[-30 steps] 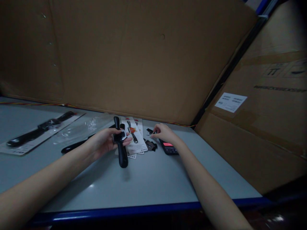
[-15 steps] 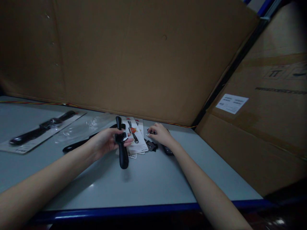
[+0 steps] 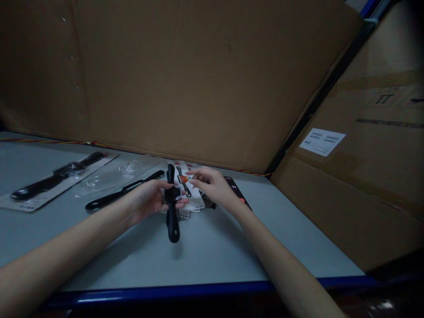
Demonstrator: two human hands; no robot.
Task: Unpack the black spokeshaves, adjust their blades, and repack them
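Observation:
My left hand (image 3: 150, 201) is closed round the middle of a black two-handled spokeshave (image 3: 172, 221), held above the table with its handles pointing away from and toward me. A pale metal piece shows at the spokeshave's centre, by my fingers. Close to its right side, my right hand (image 3: 212, 185) has thumb and fingers pinched together; whatever small thing is between them is too small to name. Beneath the hands lie printed cards (image 3: 195, 202) with pictures of the tool. Dark flat parts (image 3: 208, 202) are partly hidden under my right hand.
Left of my hands rests another black spokeshave frame (image 3: 106, 201), near a clear plastic wrapper (image 3: 109, 176). A packaged spokeshave (image 3: 59, 176) lies farther left. A phone (image 3: 236, 190) is right of my right hand. Cardboard (image 3: 198, 88) walls the back; a carton (image 3: 364, 176) stands right.
My right hand has moved left from the dark parts toward the spokeshave, its fingers pinched, uncovering the phone's lit screen. My left hand has turned the spokeshave slightly and shifted it a little nearer me.

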